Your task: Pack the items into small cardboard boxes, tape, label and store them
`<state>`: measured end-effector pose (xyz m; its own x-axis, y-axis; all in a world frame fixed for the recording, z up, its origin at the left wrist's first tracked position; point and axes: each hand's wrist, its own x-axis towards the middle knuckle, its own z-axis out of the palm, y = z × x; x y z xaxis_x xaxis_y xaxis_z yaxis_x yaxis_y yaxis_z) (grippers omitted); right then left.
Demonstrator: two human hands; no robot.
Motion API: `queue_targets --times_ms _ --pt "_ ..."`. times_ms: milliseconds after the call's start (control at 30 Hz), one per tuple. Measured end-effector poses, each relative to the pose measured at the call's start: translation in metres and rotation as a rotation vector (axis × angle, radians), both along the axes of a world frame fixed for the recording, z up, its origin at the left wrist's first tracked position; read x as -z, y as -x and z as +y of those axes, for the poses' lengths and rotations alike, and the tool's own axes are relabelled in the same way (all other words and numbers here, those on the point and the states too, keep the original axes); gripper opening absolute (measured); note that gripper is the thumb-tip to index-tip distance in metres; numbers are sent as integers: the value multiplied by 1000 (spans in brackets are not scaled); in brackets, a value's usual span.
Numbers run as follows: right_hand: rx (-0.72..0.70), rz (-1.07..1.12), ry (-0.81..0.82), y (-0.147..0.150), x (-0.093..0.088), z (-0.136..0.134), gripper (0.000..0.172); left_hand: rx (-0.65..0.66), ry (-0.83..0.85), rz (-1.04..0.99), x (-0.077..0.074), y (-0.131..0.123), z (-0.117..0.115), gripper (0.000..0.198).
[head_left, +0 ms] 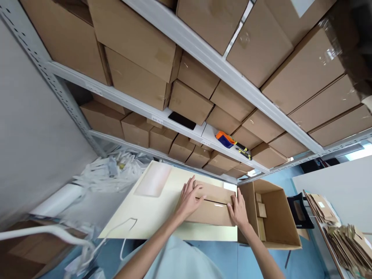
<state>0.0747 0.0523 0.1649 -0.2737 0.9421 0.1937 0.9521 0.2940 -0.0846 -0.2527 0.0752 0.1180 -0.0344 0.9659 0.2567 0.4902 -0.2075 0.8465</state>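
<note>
A small brown cardboard box [213, 212] lies on the cream table, a dark seam running along its top between two flaps. My left hand [188, 199] rests on the box's left end, fingers spread over the flaps. At the other end, my right hand [238, 209] lies along the edge with its fingers stretched out. Both hands touch the cardboard without wrapping round it. Just to the right stands a large open carton [276, 213] with several small boxes inside along its left wall. Behind the box, a white paper label [229, 186] sits on the table.
Metal shelving [232, 83] packed with cartons rises in front. On a shelf lie a black phone [182, 120], an orange and blue tool [225, 139] and yellow-black cutters [243, 151]. White plastic packaging [116, 168] heaps at left; flattened cardboard [344, 248] is stacked at right.
</note>
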Motion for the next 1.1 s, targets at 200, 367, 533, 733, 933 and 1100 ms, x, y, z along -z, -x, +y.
queue_targets --times_ms 200,367,533,733,933,1100 --pt "-260 -210 -225 14 -61 95 49 46 -217 102 -79 -4 63 25" --pt "-302 -179 -250 58 -124 201 54 56 -344 16 -145 -25 108 49" --pt "-155 -201 -85 107 -157 271 53 54 -403 -81 -176 -39 107 67" --pt "17 -198 118 141 -149 304 41 -47 -401 -186 -181 -38 85 56" --pt "35 -96 167 144 -139 308 44 -133 -344 -249 -174 -30 66 36" --pt "-79 321 165 133 -131 266 46 -162 -189 -368 -154 -30 49 15"
